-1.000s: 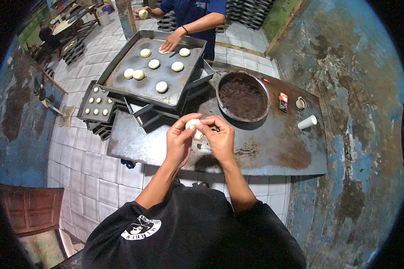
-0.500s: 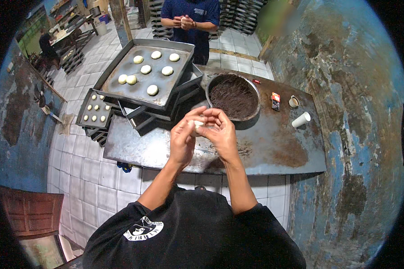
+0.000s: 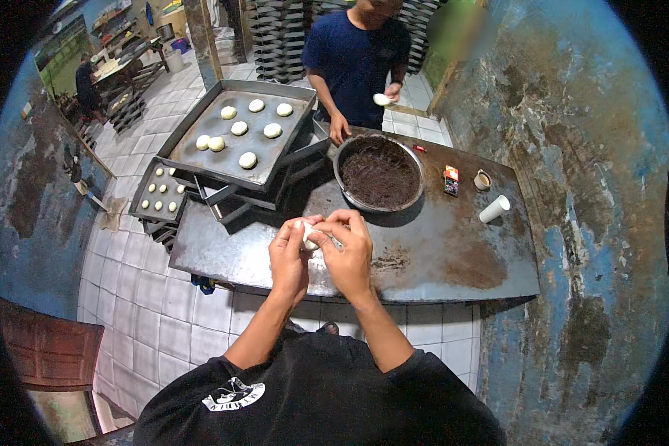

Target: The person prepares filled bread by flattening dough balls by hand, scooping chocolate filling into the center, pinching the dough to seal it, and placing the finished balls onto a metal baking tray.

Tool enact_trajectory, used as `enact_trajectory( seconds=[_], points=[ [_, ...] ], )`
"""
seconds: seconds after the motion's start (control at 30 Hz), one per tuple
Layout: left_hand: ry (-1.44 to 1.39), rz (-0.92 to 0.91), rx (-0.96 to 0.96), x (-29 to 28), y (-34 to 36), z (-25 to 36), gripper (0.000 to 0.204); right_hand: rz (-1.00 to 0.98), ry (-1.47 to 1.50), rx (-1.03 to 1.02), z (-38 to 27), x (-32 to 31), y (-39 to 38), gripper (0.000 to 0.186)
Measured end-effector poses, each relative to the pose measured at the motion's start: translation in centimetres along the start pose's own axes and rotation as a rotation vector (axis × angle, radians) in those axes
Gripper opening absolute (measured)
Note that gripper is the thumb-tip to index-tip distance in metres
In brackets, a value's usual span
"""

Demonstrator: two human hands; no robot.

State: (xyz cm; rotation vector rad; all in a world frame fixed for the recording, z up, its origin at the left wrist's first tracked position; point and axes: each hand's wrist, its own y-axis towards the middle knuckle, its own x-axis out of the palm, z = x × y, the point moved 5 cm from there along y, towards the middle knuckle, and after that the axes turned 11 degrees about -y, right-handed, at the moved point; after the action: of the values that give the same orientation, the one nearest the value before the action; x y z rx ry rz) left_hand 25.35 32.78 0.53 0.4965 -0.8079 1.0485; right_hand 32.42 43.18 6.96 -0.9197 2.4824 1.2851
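Observation:
A small piece of white dough (image 3: 309,236) is pinched between my two hands above the near part of the metal table. My left hand (image 3: 288,256) cups it from one side with the fingers curled. My right hand (image 3: 346,249) presses thumb and fingertips onto it from the other side. Just beyond my hands stands a round metal basin (image 3: 338,172) with dark brown crumbly filling (image 3: 379,172) in it. To the left, a square baking tray (image 3: 193,123) holds several round white dough balls (image 3: 239,128), spaced apart except for two that touch.
Across the table a co-worker (image 3: 357,67) holds a pale dough piece (image 3: 381,99). A small red-and-black pack (image 3: 451,181), a cup (image 3: 482,180) and a white cylinder (image 3: 494,209) stand at right. A lower tray (image 3: 145,195) with dough balls is at left. A rough wall (image 3: 587,223) borders the right.
My hands have come lower and nearer to me, still around the dough. The co-worker has moved to the right and parted their hands, one now at the basin's rim.

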Motion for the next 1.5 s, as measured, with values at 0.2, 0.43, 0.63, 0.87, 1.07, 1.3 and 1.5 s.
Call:
enact_trajectory(
  seconds=[0.2, 0.43, 0.63, 0.87, 1.07, 1.3, 1.5],
  points=[
    [0.052, -0.066, 0.142, -1.7, 1.5, 1.2, 0.024, -0.327, 0.453, 0.489, 2.0, 4.8, -0.4, 0.014],
    [-0.140, 0.296, -0.057, -8.0, 5.8, 4.4, 0.030, -0.220, 0.138, 0.061, -4.3, 10.2, 0.2, 0.024],
    [-0.030, 0.345, 0.107, -12.0, 8.0, 10.9, 0.034, -0.385, 0.343, 0.320, -4.1, 19.8, 1.5, 0.016],
    [0.570, -0.014, 0.449, -15.6, 12.0, 21.5, 0.052, -1.018, 0.787, 0.736, -6.9, 31.0, 4.8, 0.052],
    [0.578, 0.032, 0.489, -21.8, 13.6, 26.5, 0.048, -1.433, 0.471, 0.469, -7.4, 37.6, 9.5, 0.040],
    [0.462, 0.440, 0.420, -33.8, 12.7, 31.3, 0.023, -0.791, -0.263, -0.438, 1.4, 44.8, 13.9, 0.054],
    [0.416, 0.574, 0.416, -38.8, 12.6, 33.0, 0.020, -1.220, -0.356, -0.357, 6.0, 47.8, 18.4, 0.058]
  ],
)
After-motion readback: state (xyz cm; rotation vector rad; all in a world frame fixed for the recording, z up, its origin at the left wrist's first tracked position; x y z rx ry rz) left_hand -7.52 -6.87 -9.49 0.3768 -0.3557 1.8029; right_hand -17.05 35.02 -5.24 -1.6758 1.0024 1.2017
